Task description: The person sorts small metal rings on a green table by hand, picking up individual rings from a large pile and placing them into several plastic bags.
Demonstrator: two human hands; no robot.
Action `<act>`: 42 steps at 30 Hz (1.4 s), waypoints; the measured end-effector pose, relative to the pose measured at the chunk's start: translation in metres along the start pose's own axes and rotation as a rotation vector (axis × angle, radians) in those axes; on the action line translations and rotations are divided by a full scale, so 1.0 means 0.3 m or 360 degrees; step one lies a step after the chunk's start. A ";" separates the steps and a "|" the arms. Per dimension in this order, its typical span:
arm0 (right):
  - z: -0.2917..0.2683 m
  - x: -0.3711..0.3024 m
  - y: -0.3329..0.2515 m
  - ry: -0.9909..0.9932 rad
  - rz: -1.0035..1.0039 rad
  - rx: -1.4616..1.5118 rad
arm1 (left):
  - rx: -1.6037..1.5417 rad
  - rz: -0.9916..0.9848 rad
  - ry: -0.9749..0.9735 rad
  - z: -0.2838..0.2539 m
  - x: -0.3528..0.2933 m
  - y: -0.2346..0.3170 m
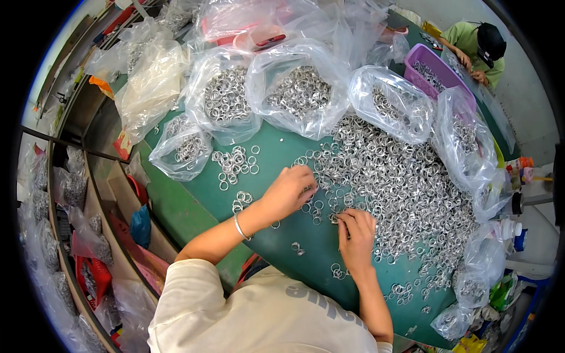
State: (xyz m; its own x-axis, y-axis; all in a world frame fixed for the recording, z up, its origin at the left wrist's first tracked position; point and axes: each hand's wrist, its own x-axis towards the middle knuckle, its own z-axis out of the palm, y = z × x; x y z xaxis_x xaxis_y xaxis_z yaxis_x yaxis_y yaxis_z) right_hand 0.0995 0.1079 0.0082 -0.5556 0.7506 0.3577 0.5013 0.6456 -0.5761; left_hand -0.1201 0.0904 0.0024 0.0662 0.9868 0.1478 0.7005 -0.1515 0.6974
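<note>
A big heap of silver metal rings (406,182) is spread over the green table, mostly to the right. My left hand (292,189) is at the heap's left edge, fingers curled down and closed among loose rings; whatever they hold is hidden beneath them. Closer to me, my right hand (357,235) has its thumb and fingertips pinched together beside a few rings, and what sits in the pinch is too small to make out. Left of my left hand lies a small pile of rings (234,165), with a smaller cluster (242,201) beside my wrist. A bracelet (240,226) circles my left wrist.
Clear plastic bags of rings (300,94) line the far side, more (465,138) the right. A purple basket (440,75) stands at the far right, near another person (479,53). Shelves with bagged parts (88,235) run along the left. A red phone (271,40) lies on the bags.
</note>
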 end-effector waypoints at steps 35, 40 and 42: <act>-0.239 -0.547 -0.029 0.0527 0.1137 0.0297 | -0.0508 -0.0061 0.0034 0.218 -0.270 0.329; -0.193 -0.518 -0.049 0.0459 0.0960 0.0330 | -0.0512 -0.0084 0.0039 0.227 -0.332 0.317; -0.175 -0.507 -0.054 0.0444 0.0889 0.0326 | -0.0526 -0.0103 0.0022 0.234 -0.352 0.313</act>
State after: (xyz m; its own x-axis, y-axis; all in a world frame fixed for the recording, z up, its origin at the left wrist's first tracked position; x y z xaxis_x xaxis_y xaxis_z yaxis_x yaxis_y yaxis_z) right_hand 0.2107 -0.0094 0.0018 -0.0413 0.9912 0.1255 0.5127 0.1288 -0.8488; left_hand -0.0115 -0.0240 0.0030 0.0175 0.9945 0.1036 0.4343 -0.1009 0.8951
